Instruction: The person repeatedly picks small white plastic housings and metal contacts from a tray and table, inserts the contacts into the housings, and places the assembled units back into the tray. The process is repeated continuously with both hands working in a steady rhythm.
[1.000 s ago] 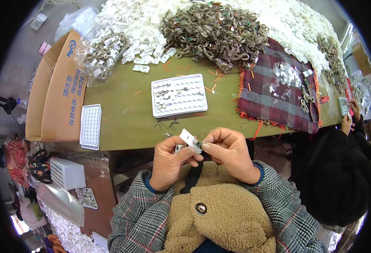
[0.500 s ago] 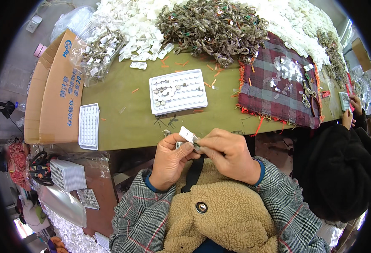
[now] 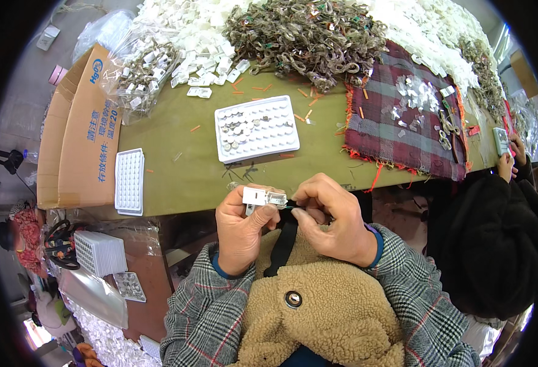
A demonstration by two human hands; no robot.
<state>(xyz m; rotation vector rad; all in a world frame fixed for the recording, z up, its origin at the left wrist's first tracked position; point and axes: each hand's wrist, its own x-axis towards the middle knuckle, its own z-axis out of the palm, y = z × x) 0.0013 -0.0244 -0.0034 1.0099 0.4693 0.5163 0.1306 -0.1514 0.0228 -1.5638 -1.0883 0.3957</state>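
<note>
Above my lap, just off the table's near edge, my left hand (image 3: pixel 238 235) grips a small white plastic case (image 3: pixel 255 196) between thumb and fingers. A clear, boxy part of the case sticks out toward the right. At that end my right hand (image 3: pixel 337 223) pinches a thin wire (image 3: pixel 289 207), its fingertips close to the case. Beyond both hands lies a white tray (image 3: pixel 286 144) with round pockets, some filled with small silvery discs like button cells.
Heaped at the back are grey-brown wire bundles (image 3: pixel 305 40) and white plastic parts (image 3: pixel 211 61). A plaid cloth (image 3: pixel 367 137) with clear pieces covers the table's right. A cardboard box (image 3: pixel 76 147) and another white tray (image 3: pixel 129 183) stand left. Another person (image 3: pixel 489 244) sits at right.
The case has turned from slanted to nearly level, showing its clear end. My right hand has drawn slightly rightward, away from it, with the wire between its fingertips.
</note>
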